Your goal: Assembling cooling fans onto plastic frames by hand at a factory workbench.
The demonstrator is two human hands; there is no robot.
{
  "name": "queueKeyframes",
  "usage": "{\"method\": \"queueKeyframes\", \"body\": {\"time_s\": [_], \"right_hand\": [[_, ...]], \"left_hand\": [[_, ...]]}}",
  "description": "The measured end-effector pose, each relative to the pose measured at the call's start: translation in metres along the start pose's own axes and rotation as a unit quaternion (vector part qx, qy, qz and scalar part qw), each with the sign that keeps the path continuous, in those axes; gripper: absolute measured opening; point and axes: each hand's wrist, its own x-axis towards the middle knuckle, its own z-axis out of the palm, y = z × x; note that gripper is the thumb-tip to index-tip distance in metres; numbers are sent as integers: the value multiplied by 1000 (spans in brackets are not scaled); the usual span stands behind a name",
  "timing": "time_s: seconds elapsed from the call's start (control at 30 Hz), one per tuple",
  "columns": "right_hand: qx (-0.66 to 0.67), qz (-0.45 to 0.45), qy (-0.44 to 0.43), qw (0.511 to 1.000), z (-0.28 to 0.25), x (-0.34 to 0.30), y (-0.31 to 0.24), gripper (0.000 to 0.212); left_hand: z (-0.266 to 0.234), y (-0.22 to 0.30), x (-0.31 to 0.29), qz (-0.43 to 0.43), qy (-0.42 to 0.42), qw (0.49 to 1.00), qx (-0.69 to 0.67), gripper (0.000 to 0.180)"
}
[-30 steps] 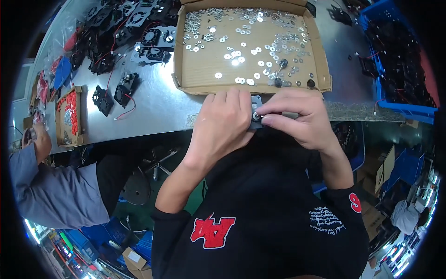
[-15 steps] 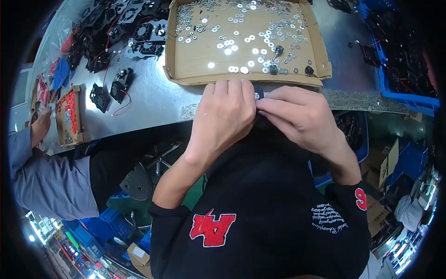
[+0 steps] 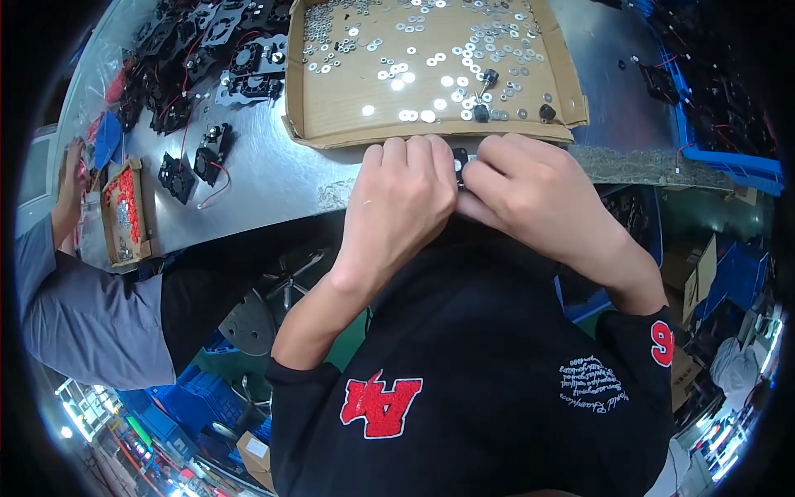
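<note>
My left hand point(image 3: 404, 192) is closed, palm down, around a small black part point(image 3: 460, 155) at the table's front edge. Only a dark corner of that part shows, with a pale metallic spot on it; the rest is hidden by my fingers. Against its right side my right hand point(image 3: 534, 184) is closed, index finger and thumb bent together. Whatever lies between those fingertips is hidden. Just beyond both hands is a shallow cardboard tray point(image 3: 335, 112) with many metal washers point(image 3: 464, 74) and nuts point(image 3: 323, 37). Black-knobbed metal pieces point(image 3: 489, 80) lie among them.
Black fan assemblies point(image 3: 247, 58) with red wires cover the table's left side, two of them nearer me point(image 3: 209, 157). A blue crate point(image 3: 729, 166) of black parts stands right. At far left, a co-worker's hand point(image 3: 70, 178) is beside a small box point(image 3: 142, 199) of red pieces.
My right hand has turned, and its fingers, stretched toward the black part before, are now more curled. My left hand keeps its hold. The co-worker's hand has moved farther up the table.
</note>
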Motion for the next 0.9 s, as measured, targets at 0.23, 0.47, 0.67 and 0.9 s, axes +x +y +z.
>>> {"method": "queueKeyframes", "body": {"time_s": [0.23,0.47,0.67,0.9], "right_hand": [[60,16,25,998,3,-8,0,23],[58,-13,72,996,5,-6,2,19],[-67,-1,46,997,14,0,2,12],[-108,-27,-38,993,13,-4,-1,16]], "left_hand": [[2,-2,-1,-10,7,999,-32,9],[-8,3,3,-30,-2,997,-66,10],[2,2,-5,-66,-24,993,-96,32],[17,0,-7,-42,16,996,-75,28]]}}
